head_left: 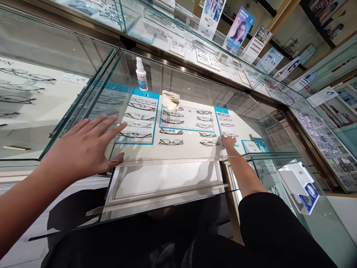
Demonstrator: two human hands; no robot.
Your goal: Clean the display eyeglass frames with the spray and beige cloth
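Observation:
My left hand (83,147) is spread flat with its fingers apart, over the left part of the glass display case, and holds nothing. My right hand (230,141) reaches down into the case at the right column, its fingers bent at the lower edge of a pair of eyeglasses (230,134). Its fingertips are small and partly hidden. More eyeglasses (171,142) lie in rows on the white and blue display boards. A crumpled cream cloth (170,101) rests on the middle board, and a white spray bottle (141,76) stands upright behind the left board.
A glass edge (173,160) runs across the case front, above a pulled-out white drawer or panel (167,178). At the right stands a white and blue box (302,190) on glass. Another case (16,123) with eyeglasses is at left; sign cards (238,29) line the back counter.

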